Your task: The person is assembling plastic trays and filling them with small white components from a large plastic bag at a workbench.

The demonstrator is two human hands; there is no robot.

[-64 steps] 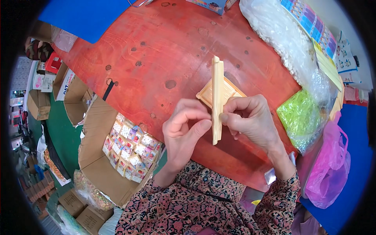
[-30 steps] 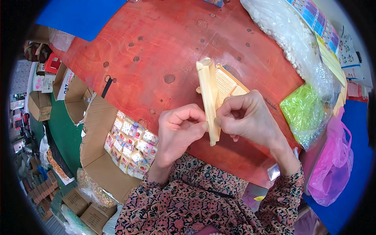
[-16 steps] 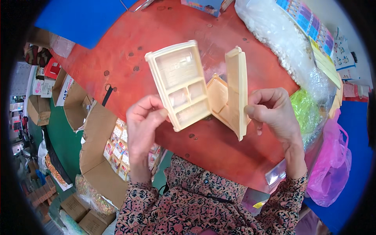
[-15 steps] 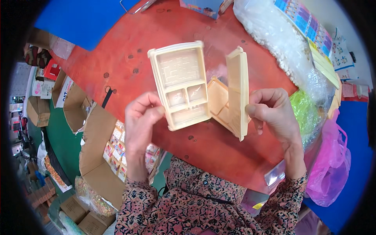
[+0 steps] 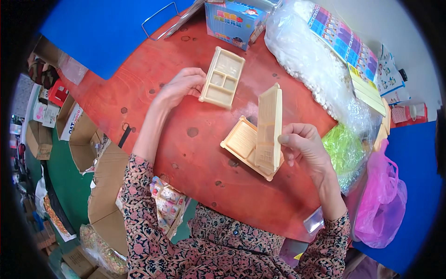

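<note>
My left hand (image 5: 185, 87) pinches the left edge of a cream plastic compartment tray (image 5: 223, 77), held out over the far middle of the red table. Its compartments face me: one large, two small side by side and another below them. On the right, my right hand (image 5: 302, 145) grips a second cream tray (image 5: 269, 132) by its side between thumb and fingers. That one stands nearly on edge, tilted. Behind and beneath it a third, more yellowish tray (image 5: 241, 139) lies on the table, partly hidden by the second.
Beyond the trays stands a blue printed box (image 5: 232, 24) beside a wire stand (image 5: 160, 21). A clear bag of white pellets (image 5: 302, 60) lies at the far right, near green shredded filler (image 5: 344, 151) and a pink plastic bag (image 5: 383, 200). Open cardboard cartons (image 5: 109, 186) stand at the left.
My left hand has carried its tray away from me, farther over the table. My right hand and its tray have come slightly nearer, and more of the lying tray shows.
</note>
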